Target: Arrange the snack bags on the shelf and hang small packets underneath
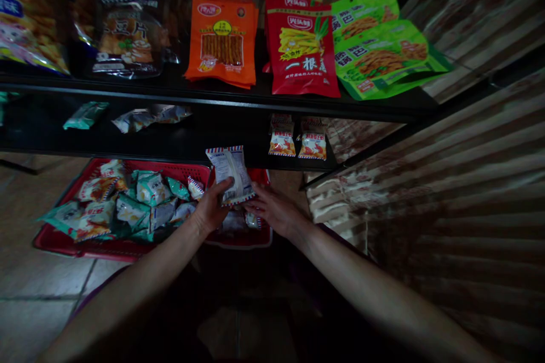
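Observation:
In the head view, my left hand (212, 208) grips a small snack packet (230, 170) by its lower left side, thumb on top. The packet is held tilted, its pale printed back and striped ends facing me. My right hand (275, 210) is at the packet's lower right corner with its fingers stretched out; whether they press on it is hard to tell. Below both hands is a red basket (266, 238) with a few packets, partly hidden by my hands. A larger red basket (63, 248) to the left holds several teal and white packets (153, 188).
Packets of small snacks (313, 146) stand on the lower black shelf (230, 125). The upper shelf carries orange bags (221, 39), red bags (302, 51), green bags (378, 62) and dark bags (128, 39). A patterned curtain (447, 210) hangs at the right.

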The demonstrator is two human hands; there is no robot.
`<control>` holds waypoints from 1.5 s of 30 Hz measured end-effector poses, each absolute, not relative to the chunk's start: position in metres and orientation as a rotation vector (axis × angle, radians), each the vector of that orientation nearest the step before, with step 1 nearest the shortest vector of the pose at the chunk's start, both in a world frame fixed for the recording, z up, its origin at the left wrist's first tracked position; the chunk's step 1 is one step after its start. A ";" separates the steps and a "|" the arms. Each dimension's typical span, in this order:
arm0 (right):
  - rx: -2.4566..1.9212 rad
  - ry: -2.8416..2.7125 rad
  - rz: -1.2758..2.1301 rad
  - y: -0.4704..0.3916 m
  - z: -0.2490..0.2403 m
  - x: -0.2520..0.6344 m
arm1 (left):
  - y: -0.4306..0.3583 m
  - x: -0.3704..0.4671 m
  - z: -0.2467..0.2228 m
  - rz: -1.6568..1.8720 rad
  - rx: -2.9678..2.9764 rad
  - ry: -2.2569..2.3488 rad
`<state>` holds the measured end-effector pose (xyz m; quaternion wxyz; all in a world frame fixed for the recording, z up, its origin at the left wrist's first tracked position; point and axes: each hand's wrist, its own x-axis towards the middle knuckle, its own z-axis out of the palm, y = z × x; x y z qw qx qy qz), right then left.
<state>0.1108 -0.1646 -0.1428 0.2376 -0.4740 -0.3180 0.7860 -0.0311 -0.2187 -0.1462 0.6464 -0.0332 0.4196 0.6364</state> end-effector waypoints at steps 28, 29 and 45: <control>-1.382 -0.684 2.092 -0.161 -0.162 0.117 | -0.209 -0.068 -0.146 1.609 -0.105 1.135; -1.377 -0.696 2.085 -0.161 -0.160 0.116 | -0.209 -0.068 -0.147 1.613 -0.101 1.137; -1.374 -0.808 1.901 -0.153 -0.153 0.123 | -0.209 -0.075 -0.140 1.643 -0.166 1.081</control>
